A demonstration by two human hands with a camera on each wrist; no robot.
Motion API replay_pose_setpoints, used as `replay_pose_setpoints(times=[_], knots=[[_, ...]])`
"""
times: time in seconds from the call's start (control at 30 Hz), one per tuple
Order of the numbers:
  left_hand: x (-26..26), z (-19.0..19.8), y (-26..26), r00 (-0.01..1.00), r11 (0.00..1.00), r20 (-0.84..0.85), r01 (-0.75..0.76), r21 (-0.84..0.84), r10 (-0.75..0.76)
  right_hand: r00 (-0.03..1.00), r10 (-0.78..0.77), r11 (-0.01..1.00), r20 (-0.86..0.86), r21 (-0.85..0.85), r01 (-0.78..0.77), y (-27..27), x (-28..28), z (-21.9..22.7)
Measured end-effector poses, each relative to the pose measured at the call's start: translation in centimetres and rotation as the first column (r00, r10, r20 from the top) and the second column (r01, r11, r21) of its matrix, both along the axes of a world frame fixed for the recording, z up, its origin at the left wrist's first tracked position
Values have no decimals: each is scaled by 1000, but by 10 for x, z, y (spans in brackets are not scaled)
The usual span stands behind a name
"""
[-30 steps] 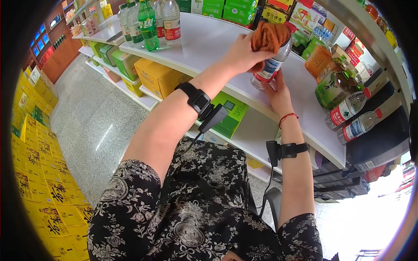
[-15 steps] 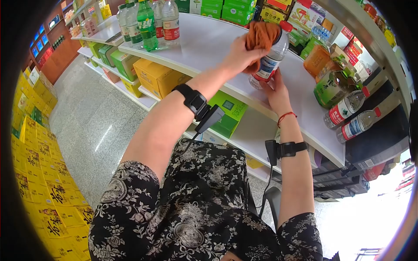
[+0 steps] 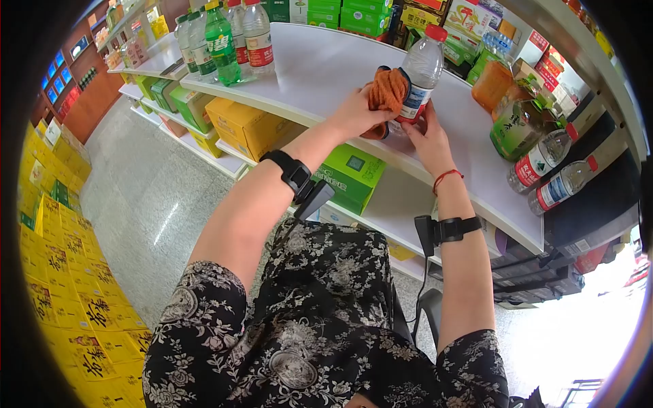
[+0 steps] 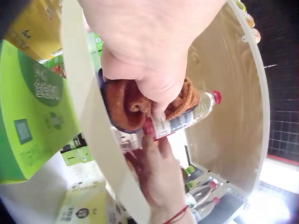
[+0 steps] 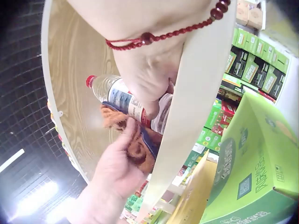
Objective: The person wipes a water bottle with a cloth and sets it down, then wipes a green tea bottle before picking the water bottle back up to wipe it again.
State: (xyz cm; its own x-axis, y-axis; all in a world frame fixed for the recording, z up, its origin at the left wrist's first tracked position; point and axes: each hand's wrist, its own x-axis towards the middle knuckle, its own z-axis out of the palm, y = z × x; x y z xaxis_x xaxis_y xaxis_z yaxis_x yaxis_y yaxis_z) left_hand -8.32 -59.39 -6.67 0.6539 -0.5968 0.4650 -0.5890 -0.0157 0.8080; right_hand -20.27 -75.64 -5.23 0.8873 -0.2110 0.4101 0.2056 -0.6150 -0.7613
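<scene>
A clear water bottle [image 3: 423, 62] with a red cap and a red, white and blue label stands slightly tilted over the white shelf [image 3: 326, 64]. My right hand [image 3: 431, 144] grips it low, around the lower label, as the right wrist view also shows. My left hand [image 3: 355, 117] holds a bunched orange-brown cloth [image 3: 389, 90] with a dark edge against the bottle's left side, at label height. In the left wrist view the cloth [image 4: 126, 105] covers part of the label, and the thumb presses over it. The bottle's cap and shoulder show bare.
Several bottles, among them a green soda bottle [image 3: 222, 47], stand at the shelf's left end. On the right are a large green-labelled bottle [image 3: 520, 129] and two red-capped water bottles [image 3: 563, 183]. Boxes, one green [image 3: 350, 178], one yellow [image 3: 248, 126], sit on the level below.
My left hand has brought the cloth down from the bottle's shoulder to its label and a bit leftward, uncovering the upper part. My right hand keeps its low grip on the bottle.
</scene>
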Motion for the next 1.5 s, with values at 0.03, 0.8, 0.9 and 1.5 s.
replay_pose_setpoints(times=[0.03, 0.8, 0.9, 1.5], knots=[[1, -1, -1, 1000, 1000, 1, 4, 2, -4, 999, 20, 1000, 27, -14, -19, -2, 1, -2], [-24, 28, -2, 930, 978, 304, -199, -58, 207, 1000, -26, 1000, -7, 13, 27, -3, 3, -4], [-16, 4, 2, 939, 976, 299, -204, 79, 172, 999, 10, 1000, 38, 25, -11, -6, 5, -8], [-4, 92, -14, 990, 930, 134, 15, -368, 37, 995, 2, 1000, 97, -8, -1, -9, 12, -19]])
